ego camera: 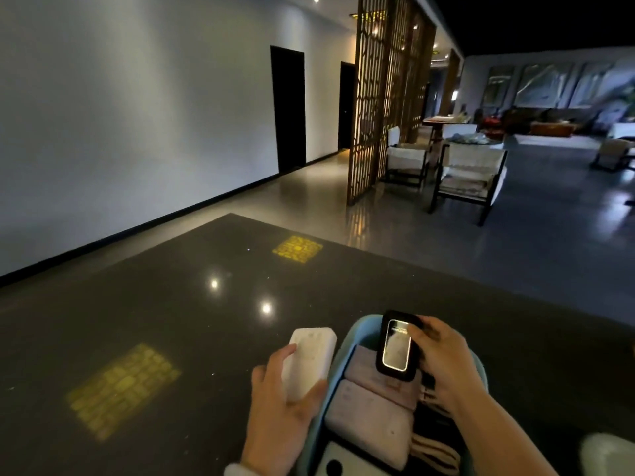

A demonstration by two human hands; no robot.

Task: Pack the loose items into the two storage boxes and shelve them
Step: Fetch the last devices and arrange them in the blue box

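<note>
Blue storage box [338, 364], pink pouches [372, 415] inside

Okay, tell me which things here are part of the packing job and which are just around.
Job: white power bank in left hand; black device in right hand; blue storage box; pink power banks inside.

Around: dark table; chairs; lattice screen.

The light blue storage box [343, 345] is cut off by the bottom edge; its near end is out of view. The right hand [443, 362] hides the right side of the black device [395, 345]. A white object [608, 455] at bottom right is cropped and unidentifiable. Text on the device screen is too small to read.
</note>
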